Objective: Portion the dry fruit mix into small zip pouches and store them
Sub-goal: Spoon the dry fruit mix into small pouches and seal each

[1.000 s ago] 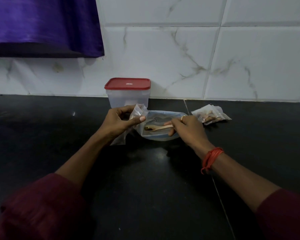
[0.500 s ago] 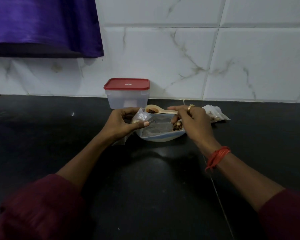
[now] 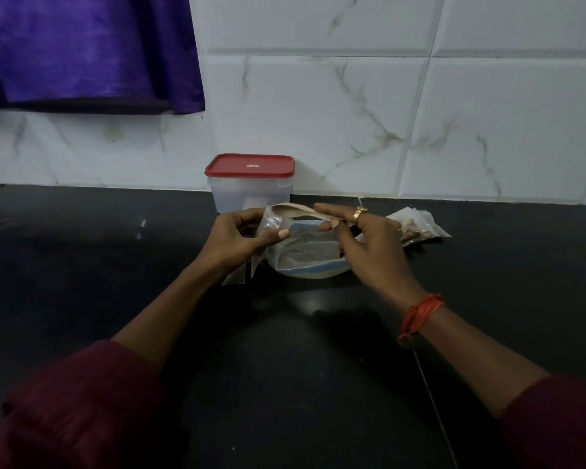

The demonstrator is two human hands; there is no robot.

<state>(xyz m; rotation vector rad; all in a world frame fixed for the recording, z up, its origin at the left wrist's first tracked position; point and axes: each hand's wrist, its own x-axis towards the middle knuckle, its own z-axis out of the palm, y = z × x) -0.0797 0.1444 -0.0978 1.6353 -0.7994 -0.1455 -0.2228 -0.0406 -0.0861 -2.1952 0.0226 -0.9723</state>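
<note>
My left hand (image 3: 241, 240) pinches a small clear zip pouch (image 3: 272, 225) and holds it upright with its mouth open. My right hand (image 3: 372, 247) grips the handle of a wooden spoon (image 3: 293, 211); the spoon's bowl lies at the pouch's mouth. Below both hands a pale blue bowl (image 3: 313, 270) stands on the black counter, with a little dry fruit mix showing by my right fingers. A few filled pouches (image 3: 418, 226) lie to the right of the bowl, partly hidden behind my right hand.
A clear plastic box with a red lid (image 3: 250, 184) stands against the white tiled wall behind the bowl. A purple cloth (image 3: 88, 52) hangs at the upper left. The black counter (image 3: 285, 367) stretches out on all sides.
My right hand lifted the spoon out of the bowl and brought it left to the pouch's mouth. My left hand raised the pouch slightly.
</note>
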